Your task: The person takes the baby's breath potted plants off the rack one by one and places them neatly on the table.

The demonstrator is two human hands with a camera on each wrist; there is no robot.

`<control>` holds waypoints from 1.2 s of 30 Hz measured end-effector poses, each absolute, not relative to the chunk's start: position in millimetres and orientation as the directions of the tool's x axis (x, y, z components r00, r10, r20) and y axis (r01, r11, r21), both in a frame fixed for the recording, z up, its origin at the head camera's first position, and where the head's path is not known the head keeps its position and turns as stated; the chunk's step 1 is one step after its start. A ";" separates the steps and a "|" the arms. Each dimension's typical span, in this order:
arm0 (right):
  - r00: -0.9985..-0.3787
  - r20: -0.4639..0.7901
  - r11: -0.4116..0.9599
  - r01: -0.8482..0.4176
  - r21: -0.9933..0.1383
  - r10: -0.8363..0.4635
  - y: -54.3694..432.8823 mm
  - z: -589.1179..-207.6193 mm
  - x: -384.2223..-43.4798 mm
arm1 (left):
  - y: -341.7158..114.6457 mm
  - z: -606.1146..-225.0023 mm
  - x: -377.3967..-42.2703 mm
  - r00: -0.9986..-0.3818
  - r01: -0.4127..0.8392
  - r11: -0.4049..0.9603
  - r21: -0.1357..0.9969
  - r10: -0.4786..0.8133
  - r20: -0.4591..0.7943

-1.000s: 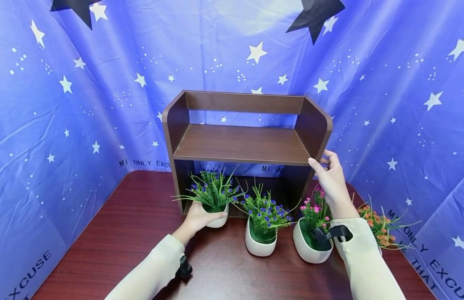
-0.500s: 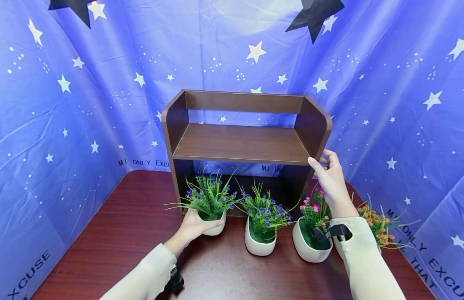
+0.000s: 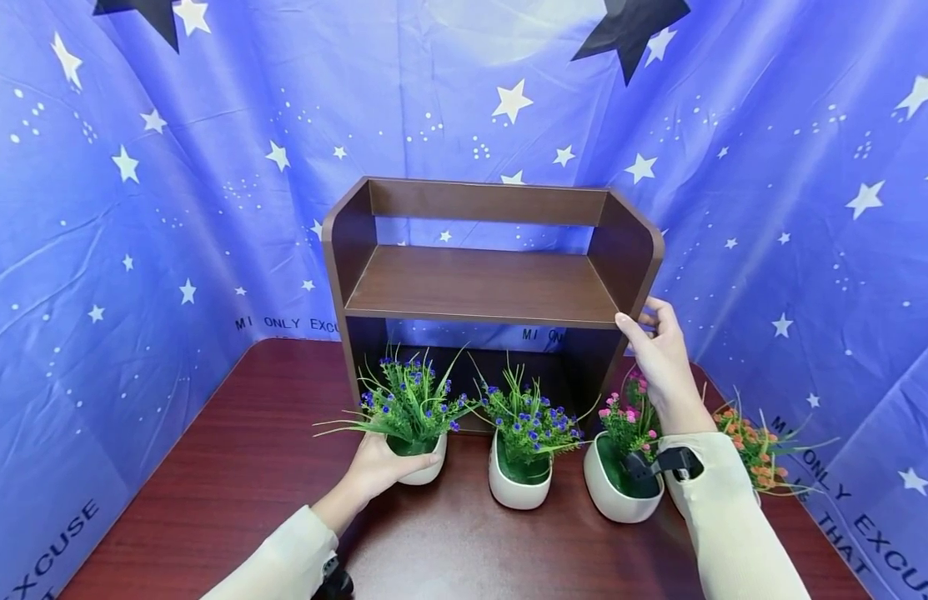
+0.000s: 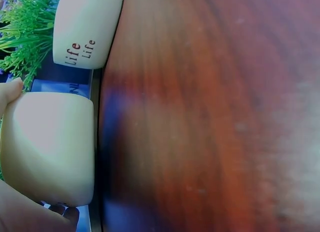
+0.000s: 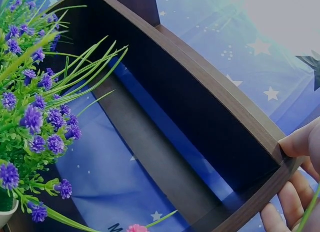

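My left hand (image 3: 373, 471) grips the white pot of an artificial plant with blue-purple flowers (image 3: 411, 408), in front of the shelf's lower left opening. In the left wrist view the thumb and fingers hold opposite sides of this pot (image 4: 50, 147). A brown two-tier shelf (image 3: 471, 279) stands at the back of the table. On its right side panel my right hand (image 3: 664, 358) has hold of the edge, thumb at the front and fingers behind. The right wrist view shows that grip on the shelf (image 5: 220, 104) closely.
To the right of the held pot stands a second blue-flowered plant (image 3: 519, 492); its pot (image 4: 87, 31) bears "Life" lettering. A pink-flowered plant (image 3: 621, 496) and an orange-flowered one (image 3: 759, 458) stand by the right forearm. Blue starry curtains (image 3: 448, 100) surround the dark red table (image 3: 231, 467).
My left hand has drawn the blue-flowered plant toward me and slightly left, away from the shelf's opening. The right hand has stayed on the shelf's side.
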State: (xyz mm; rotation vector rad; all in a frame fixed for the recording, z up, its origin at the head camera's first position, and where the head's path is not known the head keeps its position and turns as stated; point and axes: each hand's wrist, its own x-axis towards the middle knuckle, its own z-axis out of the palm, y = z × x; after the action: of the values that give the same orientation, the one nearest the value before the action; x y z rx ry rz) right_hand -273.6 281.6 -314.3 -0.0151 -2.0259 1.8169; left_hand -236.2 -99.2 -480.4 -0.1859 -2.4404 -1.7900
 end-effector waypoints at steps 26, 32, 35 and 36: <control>-0.908 0.305 0.166 -0.267 -0.949 0.286 281.0 -314.6 -273.2 | -111.9 -487.9 -221.7 -0.975 0.215 0.434 0.875 0.038 0.220; -0.906 0.310 0.154 -0.275 -0.949 0.288 280.6 -314.6 -273.4 | -113.8 -487.6 -222.1 -0.974 0.218 0.458 0.862 0.049 0.220; -0.907 0.309 0.151 -0.276 -0.949 0.287 280.1 -314.4 -272.9 | -115.2 -486.9 -221.8 -0.976 0.215 0.459 0.862 0.065 0.209; -0.908 0.308 0.153 -0.274 -0.950 0.286 280.1 -314.3 -272.6 | -115.6 -486.0 -221.7 -0.976 0.215 0.448 0.868 0.072 0.204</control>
State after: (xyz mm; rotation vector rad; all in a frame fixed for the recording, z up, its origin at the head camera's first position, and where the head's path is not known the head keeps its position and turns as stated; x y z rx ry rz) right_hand -272.6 280.1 -314.3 -0.0110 -2.0192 1.8049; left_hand -221.7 -115.6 -486.0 -0.2548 -2.5538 -1.5613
